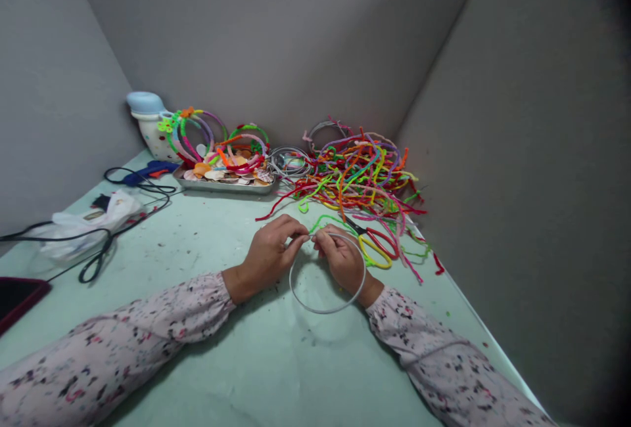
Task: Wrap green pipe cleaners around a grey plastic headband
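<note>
A thin grey hoop [321,312] hangs from my pinched fingers above the table. My left hand [271,251] grips it at the top, thumb against forefinger. Close beside it, my right hand [341,259] is closed on the same stretch of the hoop, and the ring passes in front of that wrist. A green pipe cleaner [325,218] curves up behind the fingertips; whether its end is in my fingers I cannot tell. Scissors [377,253] with red and yellow handles lie just right of my right hand, partly under pipe cleaners.
A heap of coloured pipe cleaners [359,174] lies at the back right. Left of it are grey hoops [290,163] and a metal tray [224,187] of shells and wrapped rings. A white cup [152,128], plastic bag [73,230], black cable [101,256] and dark device [20,299] occupy the left.
</note>
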### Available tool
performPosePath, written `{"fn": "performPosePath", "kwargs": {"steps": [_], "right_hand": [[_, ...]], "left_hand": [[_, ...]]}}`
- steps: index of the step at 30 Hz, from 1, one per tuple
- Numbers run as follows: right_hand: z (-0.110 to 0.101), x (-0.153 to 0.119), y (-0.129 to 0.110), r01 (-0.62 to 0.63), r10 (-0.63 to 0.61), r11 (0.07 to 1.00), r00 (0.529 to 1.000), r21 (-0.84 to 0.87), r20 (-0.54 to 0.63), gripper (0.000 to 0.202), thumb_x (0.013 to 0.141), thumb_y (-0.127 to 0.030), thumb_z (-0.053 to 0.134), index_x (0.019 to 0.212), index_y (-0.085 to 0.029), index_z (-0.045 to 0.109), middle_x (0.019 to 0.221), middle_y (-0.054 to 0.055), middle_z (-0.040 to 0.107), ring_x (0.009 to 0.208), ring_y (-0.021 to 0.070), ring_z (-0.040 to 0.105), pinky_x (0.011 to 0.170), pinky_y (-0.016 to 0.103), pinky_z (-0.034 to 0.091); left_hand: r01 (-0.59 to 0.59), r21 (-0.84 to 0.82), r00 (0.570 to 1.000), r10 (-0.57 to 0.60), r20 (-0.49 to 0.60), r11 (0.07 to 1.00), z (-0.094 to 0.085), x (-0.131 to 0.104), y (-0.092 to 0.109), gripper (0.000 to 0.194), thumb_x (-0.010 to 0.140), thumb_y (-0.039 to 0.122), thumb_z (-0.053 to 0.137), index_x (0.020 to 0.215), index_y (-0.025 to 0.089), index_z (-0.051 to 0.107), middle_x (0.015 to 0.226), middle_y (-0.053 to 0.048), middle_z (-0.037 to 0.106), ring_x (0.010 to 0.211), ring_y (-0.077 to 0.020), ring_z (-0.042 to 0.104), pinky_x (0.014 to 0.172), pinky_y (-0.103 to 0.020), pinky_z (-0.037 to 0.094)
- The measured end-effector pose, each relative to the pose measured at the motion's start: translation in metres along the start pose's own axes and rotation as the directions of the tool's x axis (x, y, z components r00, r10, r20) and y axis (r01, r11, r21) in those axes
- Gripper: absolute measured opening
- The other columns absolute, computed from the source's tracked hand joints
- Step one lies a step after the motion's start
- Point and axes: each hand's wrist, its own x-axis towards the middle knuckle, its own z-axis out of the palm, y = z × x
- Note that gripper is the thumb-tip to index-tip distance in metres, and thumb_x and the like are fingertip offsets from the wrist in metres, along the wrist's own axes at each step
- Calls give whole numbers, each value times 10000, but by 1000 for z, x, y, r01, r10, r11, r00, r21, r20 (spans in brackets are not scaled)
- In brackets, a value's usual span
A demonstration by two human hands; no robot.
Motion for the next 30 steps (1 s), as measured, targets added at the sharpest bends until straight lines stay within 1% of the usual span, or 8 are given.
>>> {"fn": "performPosePath", "kwargs": {"steps": [7, 13, 18, 22, 25, 30], "right_hand": [[0, 0, 0, 37, -37, 999, 999, -30, 2, 254, 931, -273, 445, 742, -183, 589, 672, -1, 541, 601, 123, 528, 588, 250, 415], [0, 0, -4, 62, -61, 994, 998, -95, 15, 277, 931, -278, 450, 692, -187, 557, 645, -4, 535, 630, 131, 523, 636, 260, 405], [1, 0, -5, 58, -57, 995, 998, -84, 11, 275, 928, -271, 458, 690, -185, 564, 643, -5, 535, 620, 126, 526, 622, 254, 405], [1, 0, -2, 51, -51, 998, 999, -48, -7, 250, 931, -269, 451, 741, -184, 588, 669, -4, 545, 613, 122, 527, 603, 248, 412], [1, 0, -1, 36, -36, 999, 999, -12, -10, 253, 936, -270, 437, 757, -184, 594, 685, -4, 544, 592, 115, 523, 576, 243, 413], [0, 0, -2, 44, -44, 998, 999, -35, -12, 254, 931, -265, 445, 739, -186, 591, 670, -7, 546, 602, 117, 528, 604, 248, 416]], "left_hand": [[5, 1, 999, -5, 48, 1000, 0, 0, -1, 106, 895, 208, 490, 871, 170, 587, 860, -53, 581, 815, -165, 535, 741, -299, 431], [11, 24, 996, -13, 87, 1000, -1, 1, 1, 123, 907, 231, 456, 859, 162, 547, 843, -55, 549, 797, -172, 502, 727, -305, 412], [43, 4, 993, -43, 110, 999, 0, 1, 1, 125, 908, 230, 445, 843, 163, 528, 838, -52, 540, 786, -169, 496, 721, -303, 409], [68, -57, 995, -64, 83, 996, 0, 0, 0, 97, 898, 224, 473, 889, 160, 545, 873, -53, 554, 807, -161, 514, 742, -297, 420], [67, -70, 996, -62, 64, 995, 0, 1, 0, 115, 896, 223, 481, 921, 158, 571, 887, -57, 564, 827, -163, 523, 754, -299, 425], [57, -75, 996, -52, 66, 996, 0, 0, 1, 139, 905, 231, 473, 883, 160, 590, 855, -51, 574, 814, -161, 531, 748, -298, 422]]}}
